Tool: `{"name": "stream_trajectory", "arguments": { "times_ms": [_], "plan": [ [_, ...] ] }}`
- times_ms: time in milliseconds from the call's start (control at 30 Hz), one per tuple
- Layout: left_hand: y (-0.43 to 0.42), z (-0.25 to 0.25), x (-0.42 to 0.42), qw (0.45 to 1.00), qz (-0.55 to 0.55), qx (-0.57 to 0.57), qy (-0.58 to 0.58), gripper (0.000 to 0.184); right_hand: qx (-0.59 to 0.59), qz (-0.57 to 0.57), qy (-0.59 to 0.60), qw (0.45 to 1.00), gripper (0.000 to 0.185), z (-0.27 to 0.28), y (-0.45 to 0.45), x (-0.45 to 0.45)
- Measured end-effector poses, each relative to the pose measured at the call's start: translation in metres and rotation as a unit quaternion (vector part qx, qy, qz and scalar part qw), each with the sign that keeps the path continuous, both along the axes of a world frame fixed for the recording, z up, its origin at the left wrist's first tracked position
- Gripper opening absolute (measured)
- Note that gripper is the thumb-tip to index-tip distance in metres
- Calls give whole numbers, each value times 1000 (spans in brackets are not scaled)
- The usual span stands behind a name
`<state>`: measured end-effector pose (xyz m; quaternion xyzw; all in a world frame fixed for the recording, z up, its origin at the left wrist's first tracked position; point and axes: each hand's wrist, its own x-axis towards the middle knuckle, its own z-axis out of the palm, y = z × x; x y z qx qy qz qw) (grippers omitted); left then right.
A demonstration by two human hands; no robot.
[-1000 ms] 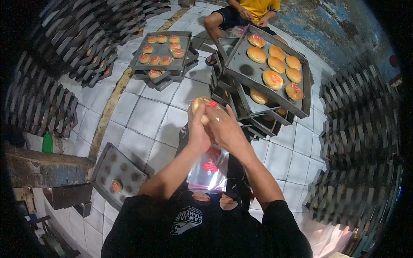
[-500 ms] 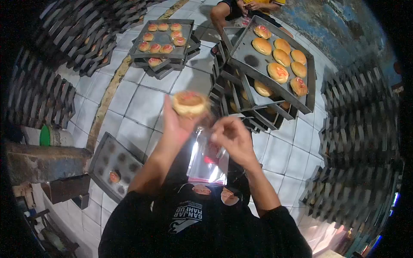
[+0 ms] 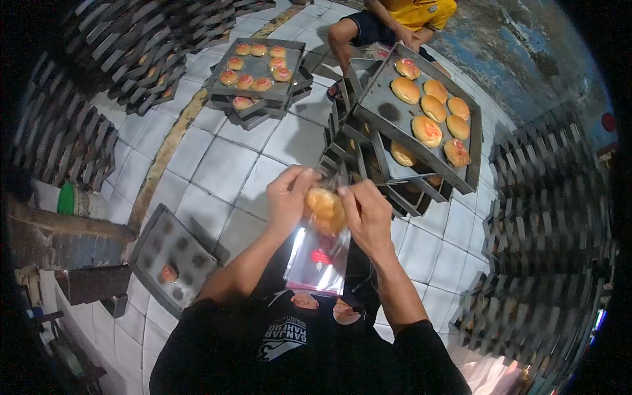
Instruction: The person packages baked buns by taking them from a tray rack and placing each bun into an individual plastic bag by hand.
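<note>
A golden bun (image 3: 324,212) hangs between my hands, inside what looks like a clear plastic bag. My left hand (image 3: 287,203) is closed, its thumb and fingers pinching the bag's upper edge on the left. On the other side my right hand (image 3: 368,218) pinches the bag's upper right edge. Beneath the bun, a stack of clear plastic bags (image 3: 315,270) with red print lies on my lap. Ahead to the right, a tray (image 3: 385,112) of buns, some in printed wrapping, tops a crooked stack of trays.
Another tray (image 3: 217,85) at the upper left holds several wrapped buns. On the floor left, a tray (image 3: 148,263) holds one wrapped bun (image 3: 169,273). Tall tray stacks (image 3: 526,217) line both sides. A person in a yellow shirt (image 3: 408,14) sits beyond the right-hand trays.
The bun has gone from my open left palm into a clear bag between both hands. My left hand has closed on the bag's edge. The view has tilted up slightly.
</note>
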<state>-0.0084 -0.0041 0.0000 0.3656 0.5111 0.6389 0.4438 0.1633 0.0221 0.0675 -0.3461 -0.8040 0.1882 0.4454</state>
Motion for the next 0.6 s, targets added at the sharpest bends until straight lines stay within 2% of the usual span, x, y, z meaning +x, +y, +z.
{"name": "stream_trajectory", "arguments": {
  "times_ms": [33, 100, 133, 167, 267, 300, 333, 400, 433, 533, 567, 600],
  "plan": [
    [-3, 27, 3, 999, 34, -2, 31, 24, 39, -13, 13, 999, 17, -1, 2, 0],
    [10, 2, -9, 992, 80, 1, 97, 23, -213, -57, 89, 971, 23, -22, 32, 9],
    [16, 3, -15, 985, 104, 10, 134, 22, -463, -79, 168, 867, 25, -22, 42, 13],
    [16, 5, -18, 956, 144, 83, 241, 23, -431, -76, 127, 890, 29, -19, 40, 19],
    [-24, 11, -19, 973, 91, 29, 211, 24, -554, -17, 214, 805, 28, -41, 4, 28],
    [-34, -19, -25, 974, 53, 33, 216, 23, -583, -20, 212, 784, 26, -63, -12, 34],
    [-41, -39, -24, 986, 30, -13, 161, 21, -580, -36, 159, 798, 23, -98, -24, 40],
    [-55, -63, -24, 993, -8, -104, 51, 19, -681, -25, 234, 694, 21, -116, -55, 36],
    [-52, -34, -21, 983, -31, -168, -67, 16, -678, -12, 273, 682, 21, -114, -54, 33],
    [-29, -23, -16, 957, -105, -107, -248, 17, -642, 20, 419, 642, 20, -71, -57, 29],
    [-19, -45, -17, 958, -147, -20, -244, 22, -596, -1, 432, 676, 19, -55, -49, 30],
    [-7, -37, -6, 971, -119, 2, -208, 26, -547, -25, 444, 709, 18, -45, -40, 33]
  ]
}}
